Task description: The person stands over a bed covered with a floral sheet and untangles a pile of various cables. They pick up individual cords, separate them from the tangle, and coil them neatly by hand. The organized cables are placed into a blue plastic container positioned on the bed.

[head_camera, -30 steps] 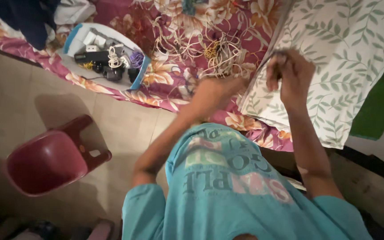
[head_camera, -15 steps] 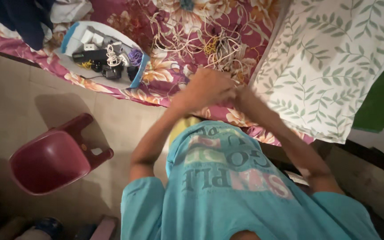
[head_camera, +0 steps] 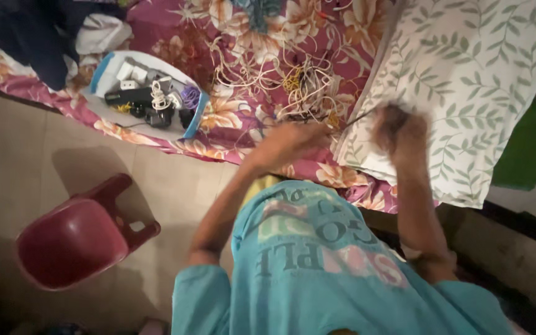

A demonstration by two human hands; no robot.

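My left hand and my right hand reach out over the edge of a bed, both blurred by motion. A thin dark cable runs taut between them, and each hand looks closed on one end of it. The left hand hovers over the floral maroon bedsheet, just below a tangle of pale and yellow cables. The right hand is over the left edge of a white pillow with a green leaf print. My teal printed shirt fills the bottom of the view.
A white box with a blue rim, holding chargers, plugs and coiled leads, lies on the sheet at the left. Dark and white clothes are piled in the top left corner. A dark red plastic chair stands on the tiled floor.
Half a second ago my hands were together over the sheet. They have since drawn apart, the right hand moving right onto the pillow with the cable stretched between them.
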